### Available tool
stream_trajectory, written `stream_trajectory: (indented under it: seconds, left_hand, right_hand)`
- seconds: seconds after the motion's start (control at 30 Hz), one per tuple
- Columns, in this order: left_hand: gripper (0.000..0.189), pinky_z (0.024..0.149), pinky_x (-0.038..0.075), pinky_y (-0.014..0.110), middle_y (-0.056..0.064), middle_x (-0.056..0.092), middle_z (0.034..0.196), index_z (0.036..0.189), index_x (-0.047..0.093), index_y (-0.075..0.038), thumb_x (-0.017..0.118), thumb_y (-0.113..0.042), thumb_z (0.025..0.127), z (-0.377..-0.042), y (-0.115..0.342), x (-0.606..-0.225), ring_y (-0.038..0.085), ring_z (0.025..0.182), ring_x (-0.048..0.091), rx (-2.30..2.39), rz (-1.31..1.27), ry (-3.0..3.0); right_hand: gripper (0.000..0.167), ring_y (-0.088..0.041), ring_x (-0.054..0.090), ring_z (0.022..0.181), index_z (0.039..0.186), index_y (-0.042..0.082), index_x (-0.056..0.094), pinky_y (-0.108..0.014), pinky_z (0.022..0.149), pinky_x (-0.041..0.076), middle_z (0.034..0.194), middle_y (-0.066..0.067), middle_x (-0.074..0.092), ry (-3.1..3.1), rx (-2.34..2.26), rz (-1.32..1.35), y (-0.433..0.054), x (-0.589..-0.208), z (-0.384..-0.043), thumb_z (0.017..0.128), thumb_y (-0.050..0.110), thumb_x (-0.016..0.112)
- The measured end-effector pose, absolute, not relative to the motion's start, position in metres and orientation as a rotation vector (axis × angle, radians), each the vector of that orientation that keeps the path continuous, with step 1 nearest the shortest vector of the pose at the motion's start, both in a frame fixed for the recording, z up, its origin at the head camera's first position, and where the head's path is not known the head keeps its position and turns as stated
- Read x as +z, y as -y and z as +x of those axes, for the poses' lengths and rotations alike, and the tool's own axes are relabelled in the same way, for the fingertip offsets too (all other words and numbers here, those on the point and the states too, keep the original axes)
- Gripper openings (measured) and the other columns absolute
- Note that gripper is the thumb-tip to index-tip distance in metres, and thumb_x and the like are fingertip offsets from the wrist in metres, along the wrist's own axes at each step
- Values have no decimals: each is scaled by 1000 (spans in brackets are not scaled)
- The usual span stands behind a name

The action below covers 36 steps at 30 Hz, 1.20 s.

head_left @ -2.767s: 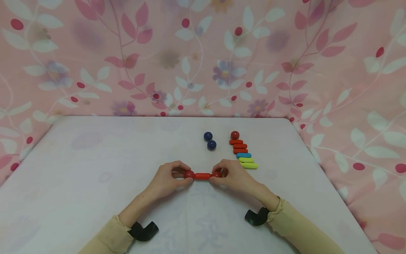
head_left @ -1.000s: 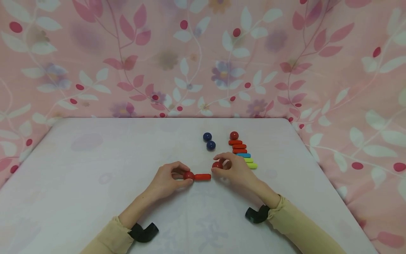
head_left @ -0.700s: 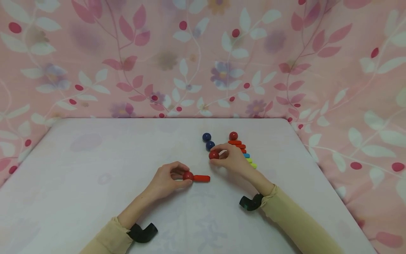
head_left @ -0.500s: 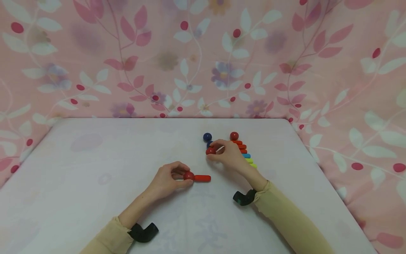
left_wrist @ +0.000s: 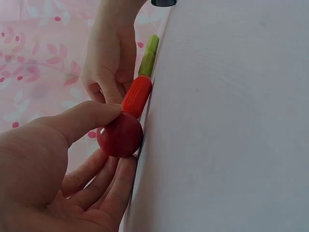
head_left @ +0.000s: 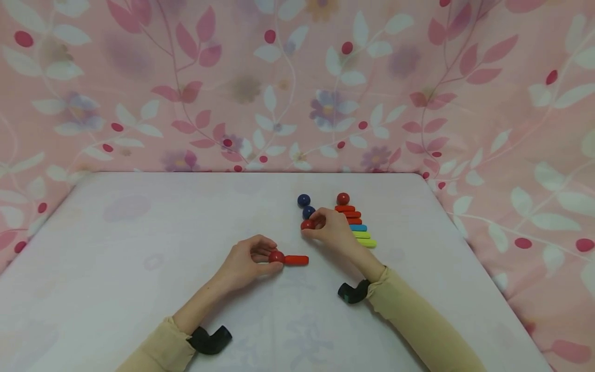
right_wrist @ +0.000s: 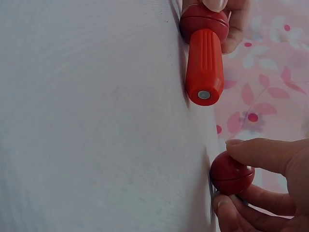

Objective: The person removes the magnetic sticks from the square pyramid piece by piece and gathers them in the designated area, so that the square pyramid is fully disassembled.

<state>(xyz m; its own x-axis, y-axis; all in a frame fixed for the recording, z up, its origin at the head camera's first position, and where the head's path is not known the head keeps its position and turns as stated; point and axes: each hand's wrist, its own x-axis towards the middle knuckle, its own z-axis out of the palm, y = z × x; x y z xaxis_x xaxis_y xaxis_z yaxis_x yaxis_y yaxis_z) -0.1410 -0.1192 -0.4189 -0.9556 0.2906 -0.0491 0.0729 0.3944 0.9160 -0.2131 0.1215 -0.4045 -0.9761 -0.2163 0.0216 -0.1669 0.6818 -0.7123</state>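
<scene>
In the head view my left hand [head_left: 246, 261] pinches a red ball [head_left: 277, 258] between thumb and fingers. A red magnetic rod [head_left: 296, 260] sticks out from that ball to the right, lying along the table; the right wrist view shows its bare metal end [right_wrist: 204, 94]. My right hand [head_left: 332, 231] is farther back and holds a second red ball [right_wrist: 231, 172] by thumb and fingertips, down by the tabletop. Just behind this ball are two dark blue balls [head_left: 309, 212], the nearer one right at my fingers.
Behind my right hand a third red ball [head_left: 343, 198] heads a slanting row of rods: several red [head_left: 345, 208], one blue [head_left: 358, 228] and two yellow-green [head_left: 365, 243]. The white table [head_left: 139, 248] ends at a pink floral cloth [head_left: 241, 93].
My right hand has pulled its red ball off the rod's right end and carried it back and left, close to the blue balls. My left hand stays put with its ball and rod.
</scene>
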Motion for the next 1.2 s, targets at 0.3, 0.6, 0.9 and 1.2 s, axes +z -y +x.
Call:
stream_trajectory:
  seconds: [0.3,0.6,0.9,1.2]
  left_hand:
    - [40,88,58,27,2,69,106,116,66,-7,84,-18,82,-142,119,-420,16,96,69,1589,303,-2452]
    - [39,88,58,27,2,70,105,115,67,-8,84,-19,82,-142,118,-421,15,96,69,1587,298,-2461]
    - [39,87,58,26,2,69,106,115,66,-7,83,-18,82,-142,118,-421,15,97,68,1588,298,-2458]
    - [39,88,58,27,2,69,106,115,66,-8,83,-19,82,-142,118,-421,15,97,68,1587,294,-2459]
  right_hand:
    - [35,-17,60,83,110,8,70,-25,70,51,91,-3,70,-2835,-1147,-335,-122,-407,-213,85,29,81]
    - [35,-19,60,85,109,8,70,-25,70,52,92,-4,69,-2829,-1159,-295,-121,-405,-212,85,30,81]
    - [35,-19,60,86,109,7,70,-26,71,52,92,-4,69,-2819,-1149,-288,-122,-403,-212,85,31,81]
    - [36,-19,60,86,109,7,70,-26,72,52,92,-3,69,-2815,-1148,-281,-123,-401,-211,84,31,81]
